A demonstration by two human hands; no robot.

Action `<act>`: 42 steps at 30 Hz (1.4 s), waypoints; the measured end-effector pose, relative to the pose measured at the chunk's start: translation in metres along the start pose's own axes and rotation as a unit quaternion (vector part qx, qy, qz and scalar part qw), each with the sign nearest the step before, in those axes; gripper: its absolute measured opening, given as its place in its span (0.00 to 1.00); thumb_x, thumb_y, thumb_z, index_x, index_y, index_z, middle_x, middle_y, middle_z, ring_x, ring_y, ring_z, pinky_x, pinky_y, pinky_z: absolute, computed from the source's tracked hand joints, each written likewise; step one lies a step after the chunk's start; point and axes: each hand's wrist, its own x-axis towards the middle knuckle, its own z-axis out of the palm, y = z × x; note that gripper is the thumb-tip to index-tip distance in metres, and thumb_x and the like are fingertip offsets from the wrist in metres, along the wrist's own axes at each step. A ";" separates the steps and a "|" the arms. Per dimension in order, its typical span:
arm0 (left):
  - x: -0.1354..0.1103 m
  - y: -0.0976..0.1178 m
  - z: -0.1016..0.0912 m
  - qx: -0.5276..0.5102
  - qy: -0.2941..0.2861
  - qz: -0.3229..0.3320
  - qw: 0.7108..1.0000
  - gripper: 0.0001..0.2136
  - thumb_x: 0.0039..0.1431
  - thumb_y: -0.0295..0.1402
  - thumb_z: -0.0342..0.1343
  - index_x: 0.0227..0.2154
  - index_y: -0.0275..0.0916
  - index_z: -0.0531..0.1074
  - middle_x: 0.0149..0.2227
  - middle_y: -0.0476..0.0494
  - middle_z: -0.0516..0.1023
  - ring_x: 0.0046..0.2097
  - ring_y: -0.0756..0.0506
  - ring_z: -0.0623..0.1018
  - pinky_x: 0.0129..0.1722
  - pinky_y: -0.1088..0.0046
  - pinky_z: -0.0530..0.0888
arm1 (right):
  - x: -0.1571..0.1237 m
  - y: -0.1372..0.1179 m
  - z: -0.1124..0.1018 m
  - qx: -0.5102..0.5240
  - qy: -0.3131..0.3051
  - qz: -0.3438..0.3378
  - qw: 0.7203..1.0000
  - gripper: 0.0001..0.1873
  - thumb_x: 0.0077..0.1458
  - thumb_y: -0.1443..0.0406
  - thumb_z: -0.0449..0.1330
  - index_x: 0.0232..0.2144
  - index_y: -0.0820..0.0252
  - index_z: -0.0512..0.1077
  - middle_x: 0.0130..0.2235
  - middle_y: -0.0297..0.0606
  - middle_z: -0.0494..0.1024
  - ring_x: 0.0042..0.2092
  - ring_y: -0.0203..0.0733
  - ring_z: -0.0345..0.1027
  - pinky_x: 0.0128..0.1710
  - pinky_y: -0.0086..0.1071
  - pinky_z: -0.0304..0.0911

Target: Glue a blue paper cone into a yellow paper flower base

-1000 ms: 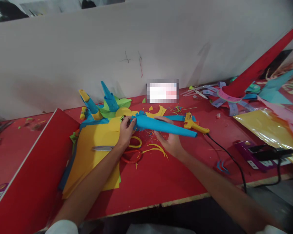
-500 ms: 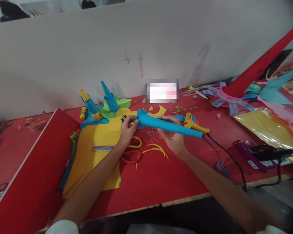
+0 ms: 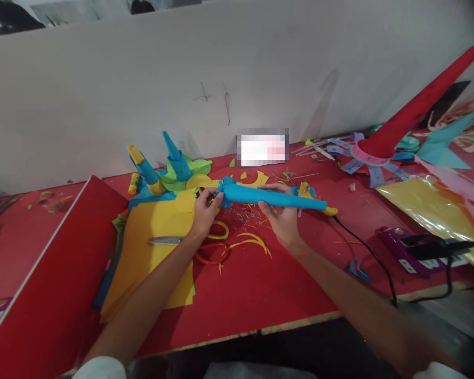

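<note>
A long blue paper cone (image 3: 270, 197) with a fringed wide end lies across both my hands above the red table (image 3: 260, 295). My left hand (image 3: 205, 210) pinches the fringed end at the left. My right hand (image 3: 282, 218) is wrapped around the cone's middle from below, the pointed tip reaching right over a yellow glue gun (image 3: 314, 202). Red-handled scissors (image 3: 199, 245) lie under my left wrist, partly on a stack of yellow paper sheets (image 3: 154, 252).
Finished blue and green paper cones (image 3: 169, 171) stand behind the sheets near the white wall. The glue gun's black cord (image 3: 373, 258) runs right to a purple power strip (image 3: 408, 250). A tall red cone (image 3: 414, 113), yellow sheets (image 3: 434, 210) and paper scraps fill the right side. A red board (image 3: 47, 268) leans at left.
The blue cone has been lifted slightly and levelled, its tip swinging up and right over the glue gun. Both hands shifted a little away from me.
</note>
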 end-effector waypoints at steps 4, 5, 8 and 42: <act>0.001 0.002 0.002 -0.003 0.007 0.002 1.000 0.23 0.55 0.56 0.68 0.32 0.39 0.73 0.28 0.52 0.70 0.31 0.51 0.69 0.33 0.74 0.69 | -0.003 -0.005 0.001 -0.015 -0.025 -0.023 0.999 0.17 0.62 0.55 0.70 0.51 0.46 0.73 0.52 0.39 0.79 0.57 0.50 0.75 0.61 0.50 0.73; 0.001 0.002 0.002 -0.001 0.014 0.003 1.000 0.23 0.56 0.56 0.68 0.32 0.39 0.73 0.28 0.52 0.69 0.31 0.51 0.68 0.32 0.74 0.68 | -0.004 -0.006 0.001 -0.015 -0.035 -0.026 0.999 0.17 0.62 0.56 0.70 0.51 0.46 0.73 0.52 0.39 0.79 0.58 0.50 0.74 0.61 0.50 0.72; 0.001 0.001 0.000 0.013 0.025 0.004 1.000 0.23 0.56 0.57 0.67 0.32 0.39 0.74 0.26 0.53 0.67 0.29 0.51 0.67 0.31 0.75 0.66 | -0.005 -0.007 0.003 0.001 -0.042 -0.014 0.999 0.18 0.62 0.55 0.70 0.51 0.46 0.73 0.53 0.40 0.79 0.58 0.50 0.75 0.61 0.50 0.73; -0.004 0.009 0.001 0.012 0.030 0.010 0.999 0.24 0.62 0.57 0.62 0.27 0.41 0.66 0.27 0.51 0.61 0.30 0.49 0.62 0.30 0.73 0.65 | 0.006 -0.001 0.000 0.141 0.001 0.094 0.985 0.19 0.59 0.51 0.71 0.48 0.46 0.73 0.55 0.36 0.82 0.59 0.50 0.75 0.69 0.56 0.64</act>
